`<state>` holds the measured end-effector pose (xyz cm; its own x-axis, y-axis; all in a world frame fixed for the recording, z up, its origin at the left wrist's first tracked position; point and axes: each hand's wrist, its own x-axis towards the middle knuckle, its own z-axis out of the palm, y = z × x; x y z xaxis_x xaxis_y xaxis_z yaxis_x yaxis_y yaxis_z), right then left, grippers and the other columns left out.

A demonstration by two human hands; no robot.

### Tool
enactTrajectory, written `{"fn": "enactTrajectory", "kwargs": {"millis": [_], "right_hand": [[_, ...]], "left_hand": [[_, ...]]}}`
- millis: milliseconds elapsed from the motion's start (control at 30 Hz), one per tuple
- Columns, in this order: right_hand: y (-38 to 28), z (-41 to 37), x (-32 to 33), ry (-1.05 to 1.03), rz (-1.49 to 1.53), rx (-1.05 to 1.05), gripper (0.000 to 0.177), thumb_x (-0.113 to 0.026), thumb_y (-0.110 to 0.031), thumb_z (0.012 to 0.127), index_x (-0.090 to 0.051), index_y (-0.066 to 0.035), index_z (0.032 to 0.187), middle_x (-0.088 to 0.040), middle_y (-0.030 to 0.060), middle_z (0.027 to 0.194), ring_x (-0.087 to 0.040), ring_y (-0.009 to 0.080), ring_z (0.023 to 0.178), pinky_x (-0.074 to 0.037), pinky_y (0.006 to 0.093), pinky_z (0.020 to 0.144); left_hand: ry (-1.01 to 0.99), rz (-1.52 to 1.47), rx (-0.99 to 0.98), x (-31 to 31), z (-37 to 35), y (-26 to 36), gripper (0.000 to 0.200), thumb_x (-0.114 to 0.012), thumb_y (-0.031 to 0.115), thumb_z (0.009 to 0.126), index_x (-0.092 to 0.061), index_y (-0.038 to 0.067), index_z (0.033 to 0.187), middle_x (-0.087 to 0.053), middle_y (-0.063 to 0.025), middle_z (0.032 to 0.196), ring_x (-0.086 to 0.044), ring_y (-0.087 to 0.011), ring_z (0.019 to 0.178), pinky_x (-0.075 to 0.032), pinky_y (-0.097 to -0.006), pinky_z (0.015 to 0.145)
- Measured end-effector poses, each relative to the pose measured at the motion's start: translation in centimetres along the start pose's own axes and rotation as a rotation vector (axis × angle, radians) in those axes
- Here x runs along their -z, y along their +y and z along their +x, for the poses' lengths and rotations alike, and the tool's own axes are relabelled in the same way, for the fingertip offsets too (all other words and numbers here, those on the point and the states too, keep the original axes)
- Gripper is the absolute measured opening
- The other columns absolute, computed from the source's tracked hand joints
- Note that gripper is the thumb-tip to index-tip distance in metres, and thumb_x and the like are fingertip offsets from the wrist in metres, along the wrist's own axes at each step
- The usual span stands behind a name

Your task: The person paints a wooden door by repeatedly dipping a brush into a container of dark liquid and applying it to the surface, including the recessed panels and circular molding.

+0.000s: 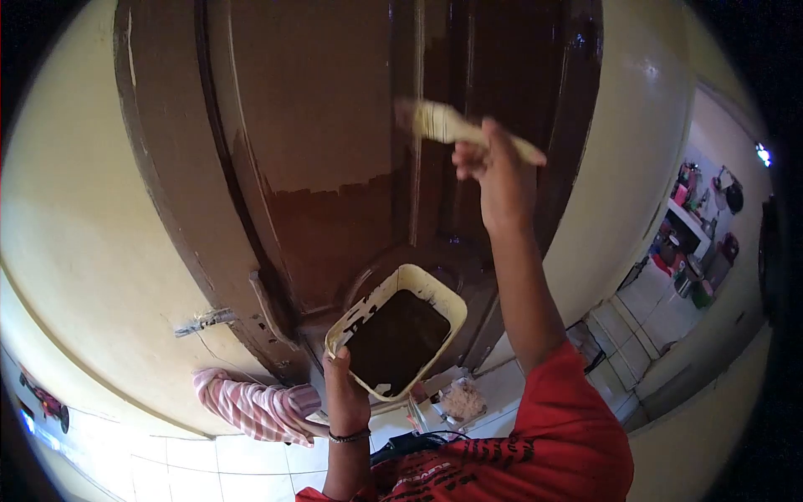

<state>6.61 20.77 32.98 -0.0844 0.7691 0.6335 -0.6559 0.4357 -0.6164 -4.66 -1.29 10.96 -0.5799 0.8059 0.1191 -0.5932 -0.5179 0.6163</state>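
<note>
My right hand [495,167] is closed round the pale handle of a paintbrush [447,125], its bristle end pointing left in front of the brown door [326,109]. The bristles look smeared by motion. Low in front of the door, my left hand [345,391] grips the near left rim of a cream plastic tub [456,322]. Dark brown paint [397,339] lies inside the tub, with streaks on its inner walls. Glossy darker brown covers the door's lower panel and right side; a ragged line on the left panel borders a duller area above.
A striped pink and white cloth [251,406] lies at the door's foot on the left. A clear bag [462,400] sits on the white tiled floor [192,456]. Pale walls flank the door. Kitchen items [690,272] crowd a room at right.
</note>
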Motion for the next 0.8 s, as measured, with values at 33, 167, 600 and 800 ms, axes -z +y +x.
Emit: {"fn": "enactTrajectory", "kwargs": {"millis": [33,167,600,800], "right_hand": [[-0.4,1.4,-0.9,-0.001,0.0,0.003,0.032,-0.068,-0.026,0.09,-0.063,0.004,0.102,-0.069,0.0147,0.078,-0.067,0.018,0.063,-0.054,0.0291,0.053],[-2.0,6.2,-4.1,-0.008,0.046,0.227,0.031,-0.068,-0.023,0.089,-0.063,0.005,0.101,-0.069,0.0166,0.078,-0.068,0.0206,0.064,-0.055,0.0298,0.054],[-2.1,13.4,-8.4,0.007,-0.118,0.521,0.026,-0.068,-0.019,0.092,-0.068,0.007,0.093,-0.068,0.0117,0.073,-0.065,0.0141,0.059,-0.055,0.0284,0.052],[-0.7,11.7,-7.2,-0.009,-0.168,0.505,0.025,-0.068,-0.019,0.09,-0.068,0.006,0.092,-0.068,0.0119,0.071,-0.065,0.0149,0.058,-0.055,0.027,0.051]], "left_hand": [[0.014,0.005,0.0,0.1,-0.2,-0.2,0.042,-0.052,0.026,0.098,-0.042,0.002,0.131,-0.053,-0.0124,0.131,-0.051,-0.0238,0.122,-0.042,-0.0385,0.104],[0.011,0.029,-0.011,0.7,-0.8,-0.8,0.042,-0.052,0.024,0.098,-0.041,0.002,0.132,-0.052,-0.0129,0.132,-0.051,-0.0236,0.122,-0.041,-0.0387,0.105],[0.071,0.052,-0.015,1.3,-1.2,-1.5,0.048,-0.05,0.028,0.097,-0.041,0.001,0.136,-0.051,-0.0145,0.136,-0.05,-0.0262,0.126,-0.038,-0.0402,0.108],[0.089,-0.004,0.041,2.4,-0.9,-2.0,0.046,-0.055,0.027,0.096,-0.041,0.002,0.133,-0.053,-0.0126,0.131,-0.052,-0.0242,0.122,-0.041,-0.0393,0.105]]}}
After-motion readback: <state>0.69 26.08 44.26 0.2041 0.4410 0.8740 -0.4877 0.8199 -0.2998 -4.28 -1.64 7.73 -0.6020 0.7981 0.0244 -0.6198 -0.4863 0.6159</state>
